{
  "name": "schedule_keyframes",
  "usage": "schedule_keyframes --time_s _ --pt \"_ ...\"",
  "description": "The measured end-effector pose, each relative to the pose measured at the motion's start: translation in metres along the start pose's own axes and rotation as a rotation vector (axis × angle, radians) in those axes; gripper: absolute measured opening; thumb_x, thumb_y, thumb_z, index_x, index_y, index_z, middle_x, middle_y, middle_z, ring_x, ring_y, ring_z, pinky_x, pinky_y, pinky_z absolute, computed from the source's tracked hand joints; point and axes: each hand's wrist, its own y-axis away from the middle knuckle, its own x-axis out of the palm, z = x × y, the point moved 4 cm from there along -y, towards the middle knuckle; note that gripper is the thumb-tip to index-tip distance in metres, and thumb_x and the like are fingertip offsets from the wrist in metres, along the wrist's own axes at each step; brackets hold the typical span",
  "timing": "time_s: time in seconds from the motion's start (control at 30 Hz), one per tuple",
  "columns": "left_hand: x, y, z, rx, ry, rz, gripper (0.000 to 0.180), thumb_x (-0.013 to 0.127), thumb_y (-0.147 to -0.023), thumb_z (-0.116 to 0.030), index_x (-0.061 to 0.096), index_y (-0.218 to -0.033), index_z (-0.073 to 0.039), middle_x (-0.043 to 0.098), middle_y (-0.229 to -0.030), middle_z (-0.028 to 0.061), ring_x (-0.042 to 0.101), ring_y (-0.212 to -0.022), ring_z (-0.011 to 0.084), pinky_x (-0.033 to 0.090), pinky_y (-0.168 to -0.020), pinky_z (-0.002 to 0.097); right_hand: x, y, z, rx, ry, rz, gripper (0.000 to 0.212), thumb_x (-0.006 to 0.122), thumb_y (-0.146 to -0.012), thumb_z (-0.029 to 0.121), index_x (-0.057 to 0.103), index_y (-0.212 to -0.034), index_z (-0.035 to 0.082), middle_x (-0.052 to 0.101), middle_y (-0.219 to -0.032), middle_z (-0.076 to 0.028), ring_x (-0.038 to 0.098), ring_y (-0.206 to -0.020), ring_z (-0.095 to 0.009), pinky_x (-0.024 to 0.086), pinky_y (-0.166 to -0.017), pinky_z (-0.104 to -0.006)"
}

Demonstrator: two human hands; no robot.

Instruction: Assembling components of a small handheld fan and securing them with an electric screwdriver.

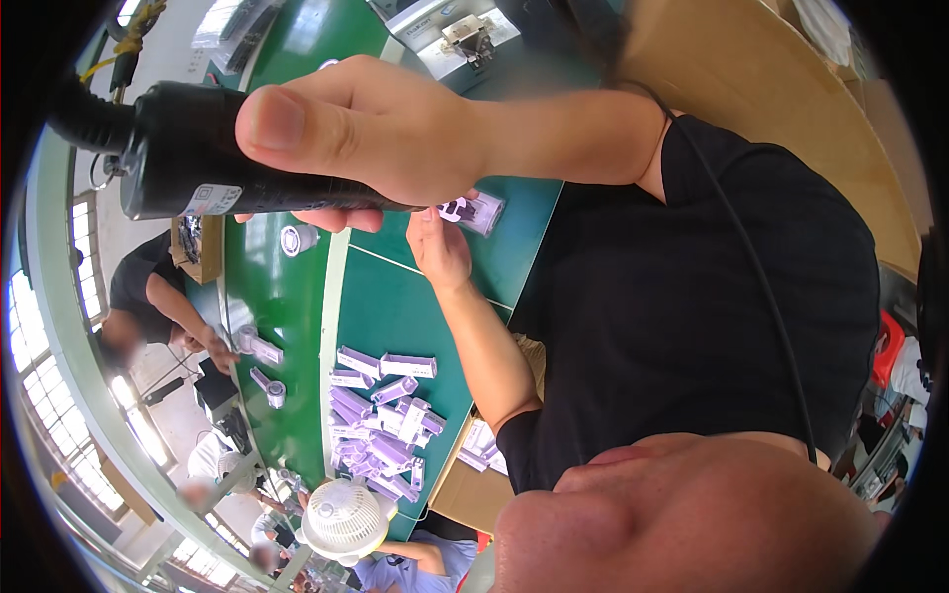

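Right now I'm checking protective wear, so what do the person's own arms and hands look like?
The right hand and the partly hidden left hand show no glove, ring or watch. Short black sleeves leave both forearms uncovered. A thin dark cable crosses the black shirt.

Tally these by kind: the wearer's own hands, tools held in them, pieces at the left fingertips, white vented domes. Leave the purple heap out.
Hands: 2 (right hand, left hand)
Tools: 1 (black tool, in the right hand)
Pieces: 1 (pale piece, at the left fingertips)
Domes: 1 (white dome)
Total: 5
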Motion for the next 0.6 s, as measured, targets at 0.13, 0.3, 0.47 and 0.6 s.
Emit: schedule_keyframes --time_s 0.13,0.3,0.47,0.6 --pt "-0.001 0.002 -0.001 -0.001 0.017 -0.015 0.05 0.044 -0.108 -0.036 0.061 -0.12 0.009 0.068 -0.103 0.0224 0.063 -0.1 0.0285 0.046 -0.094 0.0397 0.0 -0.002 -0.01 0.016 -0.014 0.023 0.085 0.052 -0.09 0.085 0.073 -0.105 0.004 0.061 -0.071 -0.003 0.06 -0.057 -0.009 0.048 -0.054 -0.0246" --pt "-0.002 0.001 0.001 0.016 0.013 -0.01 0.05 0.044 -0.108 -0.036 0.063 -0.118 0.01 0.068 -0.103 0.0228 0.063 -0.099 0.0285 0.047 -0.09 0.0393 -0.002 -0.002 -0.018 0.022 -0.019 0.027 0.085 0.052 -0.09 0.085 0.074 -0.117 0.008 0.062 -0.071 -0.003 0.059 -0.057 -0.009 0.048 -0.055 -0.0253" --pt "-0.004 0.001 0.004 0.022 0.013 -0.012 0.051 0.044 -0.108 -0.035 0.063 -0.118 0.011 0.068 -0.103 0.0227 0.063 -0.099 0.029 0.047 -0.089 0.0392 -0.005 -0.004 -0.023 0.026 -0.006 0.028 0.085 0.052 -0.09 0.085 0.074 -0.117 0.008 0.062 -0.071 -0.003 0.06 -0.058 -0.009 0.049 -0.055 -0.0254" --pt "-0.013 0.002 0.016 0.029 0.002 -0.037 0.05 0.044 -0.108 -0.035 0.063 -0.119 0.01 0.068 -0.103 0.0229 0.063 -0.099 0.0296 0.047 -0.089 0.0395 -0.005 -0.002 -0.028 0.063 0.002 0.026 0.084 0.054 -0.09 0.084 0.074 -0.119 0.008 0.063 -0.071 -0.002 0.061 -0.059 -0.01 0.049 -0.056 -0.0254"
